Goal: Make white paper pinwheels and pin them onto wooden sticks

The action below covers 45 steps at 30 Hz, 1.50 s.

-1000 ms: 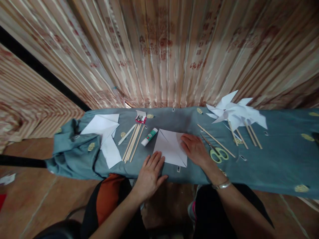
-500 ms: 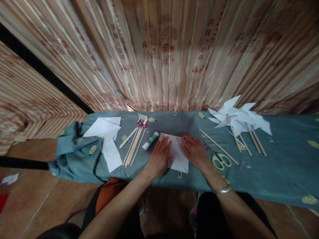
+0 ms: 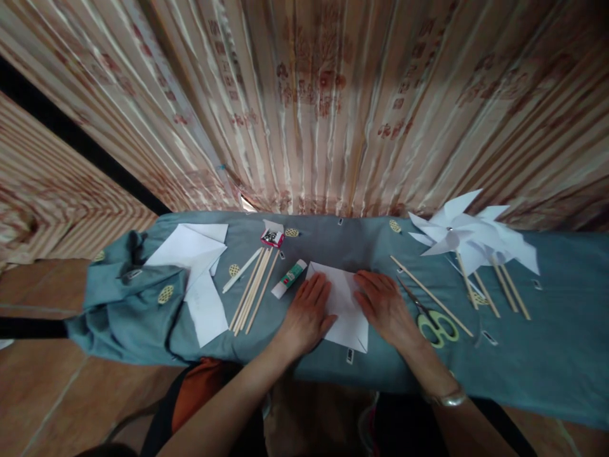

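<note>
A white square of paper (image 3: pixel 343 304) with slits at its corners lies flat on the cloth in front of me. My left hand (image 3: pixel 307 314) rests flat on its left side, fingers stretched out. On the right side of the sheet, my right hand (image 3: pixel 383 304) lies with its fingers extended and touching the paper. Just left of the sheet is a green and white glue stick (image 3: pixel 289 278). Scissors with light green handles (image 3: pixel 438 327) and a single wooden stick (image 3: pixel 431 295) lie to the right of my right hand.
Several paper pinwheels (image 3: pixel 471 231) on sticks lie at the right. Further left are several wooden sticks (image 3: pixel 252 292), a white pen-like stick (image 3: pixel 242 271), a small red box of metal pieces (image 3: pixel 272 236) and loose white papers (image 3: pixel 190 251). A pleated curtain (image 3: pixel 314 146) hangs behind the blue-green tablecloth (image 3: pixel 333 238).
My view has shifted slightly, so the things on the cloth appear lower and more spread. Both hands stay on the paper, with a little more of it showing between them.
</note>
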Available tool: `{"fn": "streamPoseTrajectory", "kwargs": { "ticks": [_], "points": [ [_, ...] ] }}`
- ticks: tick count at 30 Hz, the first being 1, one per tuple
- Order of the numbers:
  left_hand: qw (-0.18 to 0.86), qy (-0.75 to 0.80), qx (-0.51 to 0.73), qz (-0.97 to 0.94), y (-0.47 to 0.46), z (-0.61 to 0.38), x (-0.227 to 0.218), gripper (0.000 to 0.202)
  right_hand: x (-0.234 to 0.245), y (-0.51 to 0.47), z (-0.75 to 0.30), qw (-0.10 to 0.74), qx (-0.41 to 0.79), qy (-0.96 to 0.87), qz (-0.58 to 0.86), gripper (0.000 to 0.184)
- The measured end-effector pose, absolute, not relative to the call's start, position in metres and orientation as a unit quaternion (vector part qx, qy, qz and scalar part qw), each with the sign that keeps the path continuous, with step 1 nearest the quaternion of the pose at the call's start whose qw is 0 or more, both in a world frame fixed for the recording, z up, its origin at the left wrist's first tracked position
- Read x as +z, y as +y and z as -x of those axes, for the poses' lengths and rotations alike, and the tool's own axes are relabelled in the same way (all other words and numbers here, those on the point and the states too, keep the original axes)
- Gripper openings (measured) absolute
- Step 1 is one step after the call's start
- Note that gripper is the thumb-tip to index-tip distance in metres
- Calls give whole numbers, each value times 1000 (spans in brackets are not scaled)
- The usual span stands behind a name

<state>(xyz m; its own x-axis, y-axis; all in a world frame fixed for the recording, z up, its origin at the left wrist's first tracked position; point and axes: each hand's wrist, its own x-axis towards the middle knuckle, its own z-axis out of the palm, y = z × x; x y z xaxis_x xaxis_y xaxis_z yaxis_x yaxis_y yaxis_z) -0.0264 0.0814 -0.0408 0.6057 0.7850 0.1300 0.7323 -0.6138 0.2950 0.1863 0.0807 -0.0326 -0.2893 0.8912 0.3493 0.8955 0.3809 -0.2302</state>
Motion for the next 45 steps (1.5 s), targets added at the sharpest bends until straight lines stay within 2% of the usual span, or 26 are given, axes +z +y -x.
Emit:
{"fn": "streamPoseTrajectory", "kwargs": {
  "ticks": [6, 14, 22, 28, 45],
  "points": [
    [146, 414, 165, -883, 85, 34, -44, 60, -24, 71, -165, 249, 56, -822, 508, 33],
    [134, 417, 163, -884, 91, 34, -34, 53, -39, 68, -150, 235, 73, -847, 471, 34],
    [110, 399, 120, -903, 69, 31, -14, 24, -32, 78, -151, 228, 111, -839, 481, 34],
    [125, 361, 99, -919, 64, 30, -14, 34, -23, 84, -147, 195, 114, -846, 483, 32],
    [162, 354, 155, -908, 66, 29, -21, 36, -18, 132, -120, 109, 72, -867, 482, 33]
  ]
}}
